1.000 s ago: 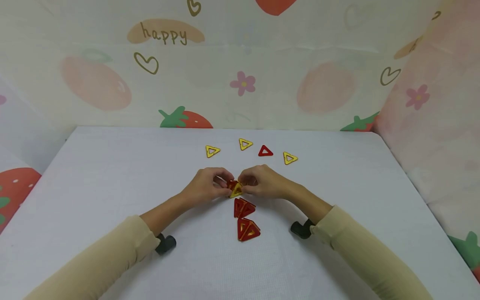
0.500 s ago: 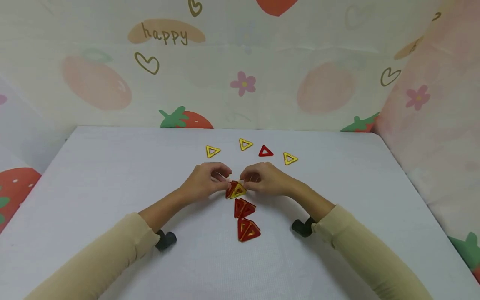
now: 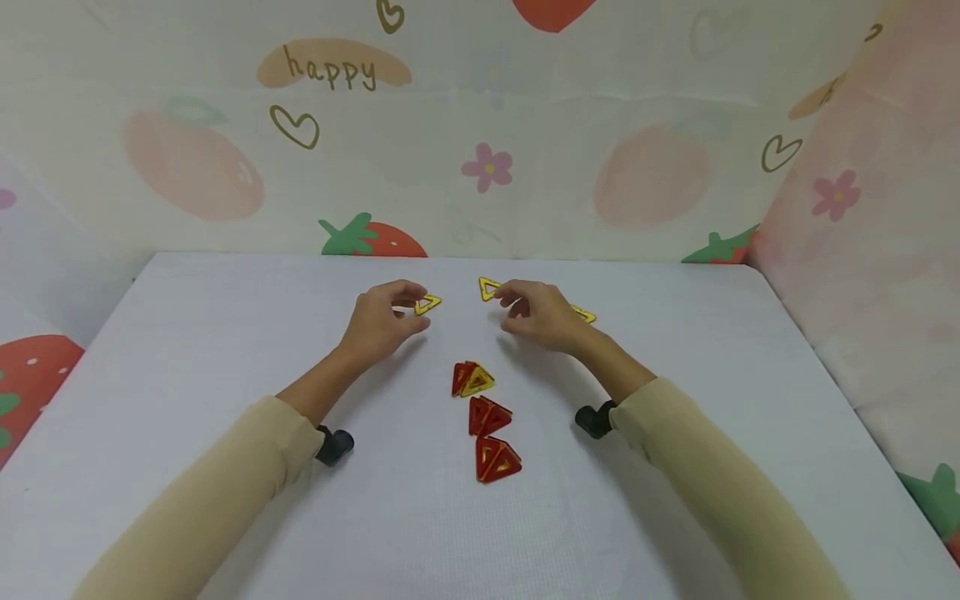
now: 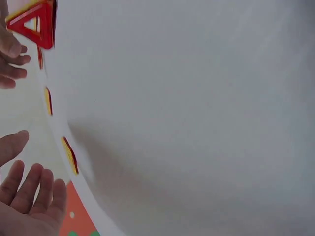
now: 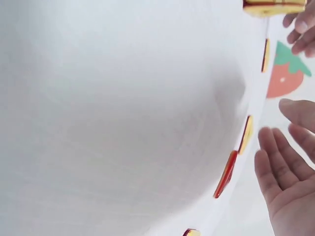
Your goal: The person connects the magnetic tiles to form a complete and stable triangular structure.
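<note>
My left hand (image 3: 384, 317) hovers at the back left of the table, thumb and fingers apart on either side of a yellow triangular magnetic tile (image 3: 430, 307). In the left wrist view its fingers are spread, with nothing between them. My right hand (image 3: 543, 317) is over the back middle, fingertips overlapping the edge of another yellow triangular tile (image 3: 482, 289). Beneath that hand a red triangular tile (image 5: 226, 174) is hidden from the head view but shows in the right wrist view. The right fingers are extended and hold nothing.
Three small pyramids of triangular tiles stand in a line down the middle: a red-and-yellow one (image 3: 474, 381), a red one (image 3: 490, 417) and a nearer red one (image 3: 497, 460). Another yellow tile (image 3: 585, 314) lies partly behind the right hand. A printed curtain hangs behind the white table (image 3: 300, 283).
Both hands have let go of the red-and-yellow pyramid and moved away toward the back, the left hand to the left and the right hand slightly right. The pyramid stays standing.
</note>
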`<state>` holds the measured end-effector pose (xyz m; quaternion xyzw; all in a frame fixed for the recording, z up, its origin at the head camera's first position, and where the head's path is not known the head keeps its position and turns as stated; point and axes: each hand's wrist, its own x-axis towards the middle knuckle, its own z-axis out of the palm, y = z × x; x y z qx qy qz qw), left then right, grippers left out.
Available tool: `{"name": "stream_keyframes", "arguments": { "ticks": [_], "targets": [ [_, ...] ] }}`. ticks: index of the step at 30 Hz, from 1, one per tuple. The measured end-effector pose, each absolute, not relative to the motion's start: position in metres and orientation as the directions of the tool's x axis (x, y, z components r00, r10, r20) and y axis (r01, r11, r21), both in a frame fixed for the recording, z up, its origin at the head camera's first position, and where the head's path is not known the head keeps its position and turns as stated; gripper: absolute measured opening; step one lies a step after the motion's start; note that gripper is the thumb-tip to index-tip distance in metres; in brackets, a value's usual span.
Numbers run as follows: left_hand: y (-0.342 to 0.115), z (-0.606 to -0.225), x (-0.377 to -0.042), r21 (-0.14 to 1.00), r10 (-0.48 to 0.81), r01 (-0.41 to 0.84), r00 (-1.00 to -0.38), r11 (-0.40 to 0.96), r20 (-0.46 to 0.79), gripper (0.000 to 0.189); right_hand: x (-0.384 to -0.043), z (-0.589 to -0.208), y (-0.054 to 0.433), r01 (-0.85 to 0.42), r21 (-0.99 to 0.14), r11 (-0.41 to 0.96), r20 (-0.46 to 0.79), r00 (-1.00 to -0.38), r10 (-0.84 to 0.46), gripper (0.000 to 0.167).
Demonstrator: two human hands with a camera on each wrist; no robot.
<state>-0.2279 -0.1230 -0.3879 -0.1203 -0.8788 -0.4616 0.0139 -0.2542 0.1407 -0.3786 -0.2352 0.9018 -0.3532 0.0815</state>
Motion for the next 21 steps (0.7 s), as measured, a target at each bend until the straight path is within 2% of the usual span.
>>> {"name": "stream_keyframes", "arguments": {
  "ticks": [6, 21],
  "targets": [
    [-0.133, -0.388, -0.242, 0.782, 0.146, 0.160, -0.985, 0.602, 0.089, 0.044, -0.267, -0.379, 0.142, -0.364, -0.642, 0.675, 0.054, -0.900, -0.433, 0.050],
    [-0.131, -0.394, -0.261, 0.771, 0.100, 0.033, -0.994, 0.636, -0.039, 0.048, -0.285, -0.386, 0.139, -0.240, -0.659, 0.713, -0.042, -0.935, -0.353, 0.063]
  ]
}}
